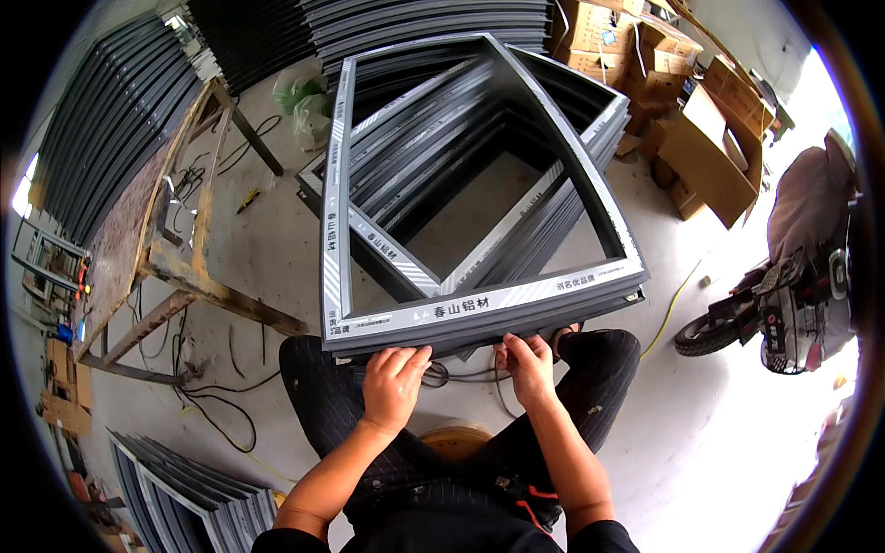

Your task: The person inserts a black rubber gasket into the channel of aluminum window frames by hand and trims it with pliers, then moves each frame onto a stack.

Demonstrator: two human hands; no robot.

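Observation:
A dark grey metal window frame (479,302) with pale printed film along its face lies in front of me, on top of other frames set at an angle. At its near edge my left hand (391,389) is closed, fingers drawn together and thumb beside the index finger. My right hand (528,370) pinches thumb and fingers at the same edge, a short way to the right. Whatever lies between the fingertips of either hand is too small or hidden to name. A thin dark cord (502,394) hangs just below the right hand.
Left stands a rusty metal-legged table (221,293) bearing stacked dark frames (111,120). More frames (189,502) lean at lower left. Black cables (217,415) cross the floor. Cardboard boxes (710,147) are piled at back right, with a two-wheeled vehicle (784,295) nearer.

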